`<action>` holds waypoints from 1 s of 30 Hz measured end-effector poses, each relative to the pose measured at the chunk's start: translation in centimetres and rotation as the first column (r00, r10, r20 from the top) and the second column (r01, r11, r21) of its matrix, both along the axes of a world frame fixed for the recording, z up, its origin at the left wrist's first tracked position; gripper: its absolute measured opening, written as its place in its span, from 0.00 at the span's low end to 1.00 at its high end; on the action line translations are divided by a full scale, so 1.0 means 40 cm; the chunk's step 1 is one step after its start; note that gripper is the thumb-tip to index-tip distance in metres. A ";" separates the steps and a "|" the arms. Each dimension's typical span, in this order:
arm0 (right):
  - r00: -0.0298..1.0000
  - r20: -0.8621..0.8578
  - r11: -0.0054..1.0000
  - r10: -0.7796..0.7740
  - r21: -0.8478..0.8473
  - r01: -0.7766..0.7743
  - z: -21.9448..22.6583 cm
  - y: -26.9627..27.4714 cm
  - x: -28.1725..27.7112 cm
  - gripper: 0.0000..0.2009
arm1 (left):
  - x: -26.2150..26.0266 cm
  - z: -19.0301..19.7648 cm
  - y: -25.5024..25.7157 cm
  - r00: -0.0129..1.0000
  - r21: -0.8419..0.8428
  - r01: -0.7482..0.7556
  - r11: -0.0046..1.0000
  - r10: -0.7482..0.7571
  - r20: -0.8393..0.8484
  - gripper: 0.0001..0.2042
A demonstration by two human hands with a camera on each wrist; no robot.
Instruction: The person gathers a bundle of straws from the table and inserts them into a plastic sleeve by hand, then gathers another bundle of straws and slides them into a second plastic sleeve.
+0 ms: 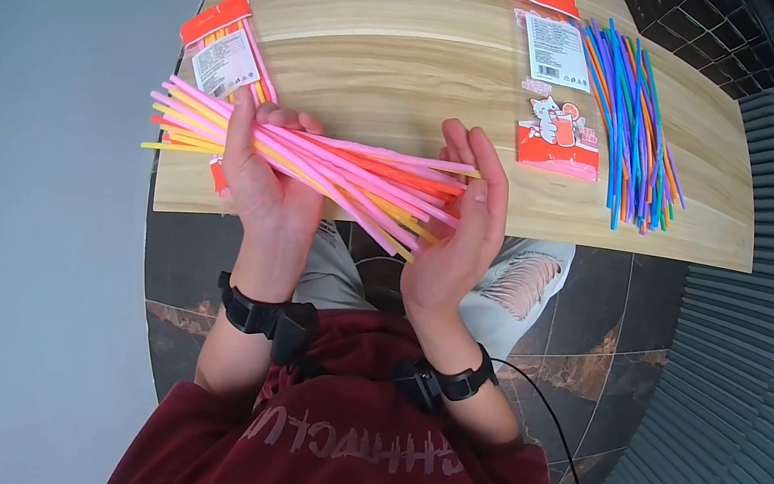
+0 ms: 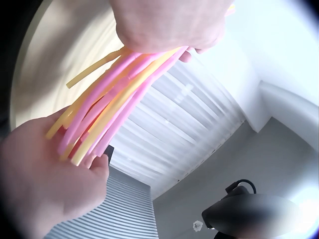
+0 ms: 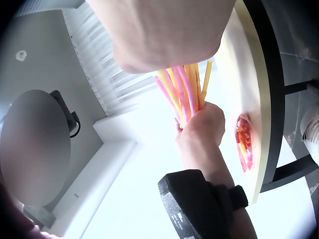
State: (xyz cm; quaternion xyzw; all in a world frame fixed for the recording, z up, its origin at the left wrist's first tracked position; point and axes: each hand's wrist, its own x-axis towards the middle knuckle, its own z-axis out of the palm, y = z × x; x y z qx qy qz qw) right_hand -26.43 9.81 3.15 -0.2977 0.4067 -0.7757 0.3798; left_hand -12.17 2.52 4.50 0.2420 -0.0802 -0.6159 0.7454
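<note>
A bundle of pink, yellow and orange straws (image 1: pixel 357 175) lies nearly level above the table's front edge. My left hand (image 1: pixel 271 173) grips it toward its left end, thumb over the straws. At the right end my right hand (image 1: pixel 461 223) holds its extended fingers and palm against the straw tips. In the left wrist view the straws (image 2: pixel 107 102) run from the left hand (image 2: pixel 169 22) to the right palm (image 2: pixel 55 174). The right wrist view shows the straws (image 3: pixel 184 89) between the right hand (image 3: pixel 169 35) and the left hand (image 3: pixel 204 124).
A packet of pink and orange straws (image 1: pixel 224 54) lies at the table's left. On the right are an opened-out clear packet (image 1: pixel 561 133) with a red header and a loose pile of blue, purple, orange and green straws (image 1: pixel 636 129). The wooden table's front edge (image 1: pixel 650 245) runs below them.
</note>
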 end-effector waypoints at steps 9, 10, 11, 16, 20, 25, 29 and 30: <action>0.993 -0.080 0.995 0.092 0.041 -0.089 -0.030 0.015 -0.006 0.23 | 0.014 0.013 0.013 0.994 -0.049 0.108 0.993 -0.109 -0.009 0.15; 0.980 -0.098 0.985 0.170 0.021 -0.169 -0.030 0.022 -0.024 0.23 | 0.040 0.003 0.005 0.975 -0.152 0.217 0.964 -0.223 -0.019 0.14; 0.962 -0.119 0.968 0.248 0.001 -0.249 -0.031 0.022 -0.045 0.23 | 0.050 0.015 -0.002 0.943 -0.256 0.318 0.913 -0.333 -0.014 0.13; 0.857 -0.319 0.895 0.405 -0.057 -0.443 0.098 -0.032 -0.164 0.25 | 0.045 0.104 0.098 0.710 -0.154 0.551 0.820 -0.363 0.603 0.07; 0.847 -0.296 0.843 0.442 -0.186 -0.505 0.192 -0.064 -0.098 0.38 | -0.005 0.107 0.148 0.382 0.076 0.732 0.677 -0.500 0.778 0.11; 0.856 -0.211 0.799 0.471 -0.309 -0.516 0.203 -0.067 -0.064 0.45 | -0.056 0.094 0.166 0.324 0.163 0.759 0.631 -0.582 0.745 0.14; 0.766 -0.354 0.763 0.536 -0.185 -0.619 0.200 -0.061 -0.105 0.43 | -0.029 0.100 0.161 0.213 0.276 0.726 0.630 -0.587 0.781 0.13; 0.742 -0.394 0.772 0.542 -0.116 -0.625 0.201 -0.065 -0.119 0.43 | -0.019 0.092 0.156 0.135 0.299 0.709 0.639 -0.539 0.831 0.13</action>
